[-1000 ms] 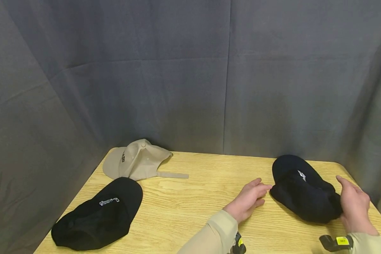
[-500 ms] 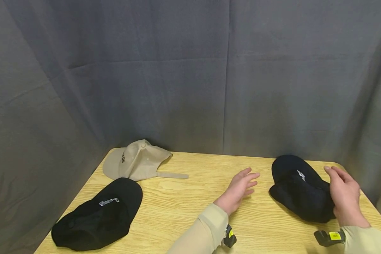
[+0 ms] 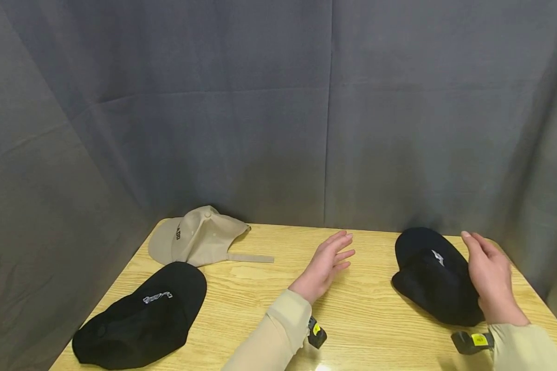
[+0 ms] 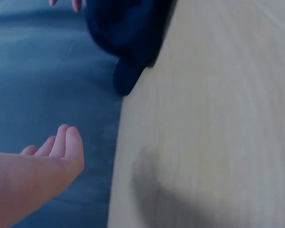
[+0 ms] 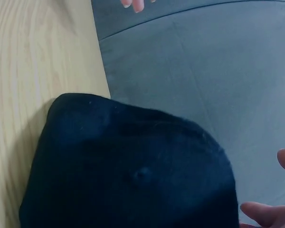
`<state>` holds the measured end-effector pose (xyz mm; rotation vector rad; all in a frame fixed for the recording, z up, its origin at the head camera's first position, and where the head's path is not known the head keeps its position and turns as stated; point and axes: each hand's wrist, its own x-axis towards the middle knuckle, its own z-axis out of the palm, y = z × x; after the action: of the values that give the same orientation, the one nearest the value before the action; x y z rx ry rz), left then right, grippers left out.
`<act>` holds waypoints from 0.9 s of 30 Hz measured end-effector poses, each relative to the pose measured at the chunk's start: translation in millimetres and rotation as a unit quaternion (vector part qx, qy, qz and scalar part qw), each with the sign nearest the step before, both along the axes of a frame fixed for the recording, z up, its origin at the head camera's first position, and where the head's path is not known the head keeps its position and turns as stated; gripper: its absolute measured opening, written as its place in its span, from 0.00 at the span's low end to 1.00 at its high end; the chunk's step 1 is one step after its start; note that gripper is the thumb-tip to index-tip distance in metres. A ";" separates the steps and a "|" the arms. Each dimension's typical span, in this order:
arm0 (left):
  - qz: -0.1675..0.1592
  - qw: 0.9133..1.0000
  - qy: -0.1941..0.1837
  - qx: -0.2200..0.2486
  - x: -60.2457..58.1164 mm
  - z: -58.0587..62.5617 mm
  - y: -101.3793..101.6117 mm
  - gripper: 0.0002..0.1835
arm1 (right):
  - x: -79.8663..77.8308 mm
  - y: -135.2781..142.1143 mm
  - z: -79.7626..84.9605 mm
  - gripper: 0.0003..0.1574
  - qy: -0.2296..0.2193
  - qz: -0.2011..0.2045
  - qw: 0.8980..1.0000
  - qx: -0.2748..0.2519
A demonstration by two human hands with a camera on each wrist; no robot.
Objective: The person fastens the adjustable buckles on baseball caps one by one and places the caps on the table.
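A dark navy cap [image 3: 438, 283] with a small white mark lies on the right of the table, its brim toward the back. My right hand [image 3: 492, 275] is at the cap's right side, overlapping its edge in the head view. In the right wrist view the cap's crown [image 5: 137, 166] fills the lower middle, with the thumb and fingertips at the right edge, apart from it. My left hand [image 3: 325, 265] hovers over the middle of the table, fingers extended and holding nothing. In the left wrist view its fingers [image 4: 71, 145] are loosely straight.
A black cap [image 3: 144, 314] with white lettering lies at the front left. Behind it is a beige cap [image 3: 204, 237] with its strap pointing right. Dark grey curtains [image 3: 260, 129] enclose the wooden table [image 3: 269, 288] at the back and sides.
My left hand has moved left, away from the navy cap. The right hand has shifted left and slightly back along the cap's side. The caps lie as before.
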<state>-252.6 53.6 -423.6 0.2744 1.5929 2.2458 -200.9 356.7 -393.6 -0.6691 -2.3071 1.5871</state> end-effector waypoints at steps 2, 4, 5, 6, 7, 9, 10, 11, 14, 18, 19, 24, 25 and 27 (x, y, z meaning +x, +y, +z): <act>-0.007 1.000 0.012 0.003 -3.2 4.7 -7.1 0.36 | -1.3 -2.3 2.3 0.49 0.002 -0.003 1.000 -0.001; -0.009 1.000 0.023 0.004 -5.8 10.2 -13.7 0.35 | -2.9 -4.9 4.2 0.48 0.007 -0.006 1.000 -0.007; -0.009 1.000 0.028 0.006 -6.9 12.9 -16.9 0.34 | -3.6 -6.5 4.7 0.48 0.009 -0.007 1.000 -0.009; -0.009 0.999 0.034 0.007 -7.7 16.0 -20.1 0.34 | -4.5 -8.0 5.1 0.48 0.011 -0.007 1.000 -0.010; -0.008 0.999 0.040 0.006 -8.5 19.0 -23.0 0.34 | -5.2 -9.7 5.2 0.47 0.014 -0.005 1.000 -0.009; -0.004 0.999 0.051 0.004 -9.3 24.5 -28.3 0.34 | -6.5 -12.8 5.1 0.47 0.016 0.000 1.000 -0.004; -0.002 0.998 0.056 0.002 -9.6 27.0 -30.7 0.33 | -6.9 -14.4 4.7 0.47 0.015 0.004 1.000 0.001; 0.000 0.998 0.061 -0.004 -9.6 29.6 -33.0 0.33 | -7.3 -15.8 4.2 0.47 0.014 0.006 1.000 0.004; 0.007 0.996 0.081 -0.024 -9.6 35.8 -38.7 0.32 | -8.2 -19.8 3.7 0.47 0.011 0.016 1.000 0.014; 0.023 0.992 0.106 -0.060 -9.9 45.0 -47.1 0.33 | -9.5 -25.4 5.5 0.47 0.017 0.027 0.999 0.029; 0.027 0.991 0.112 -0.066 -10.2 47.5 -50.0 0.33 | -9.9 -26.7 6.6 0.47 0.020 0.030 0.999 0.032; 0.044 0.987 0.122 -0.092 -12.4 62.4 -70.5 0.33 | -12.4 -34.4 11.8 0.47 0.031 0.041 0.998 0.030; 0.048 0.987 0.123 -0.096 -13.2 65.1 -75.3 0.33 | -12.9 -35.8 12.6 0.47 0.032 0.044 0.998 0.030; 0.056 0.985 0.129 -0.103 -14.5 70.4 -85.2 0.33 | -13.9 -38.5 13.3 0.47 0.034 0.053 0.998 0.029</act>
<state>-267.2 -31.6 -353.2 0.4439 2.0047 2.1724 -214.8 318.1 -380.2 -0.4795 -2.3646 1.5563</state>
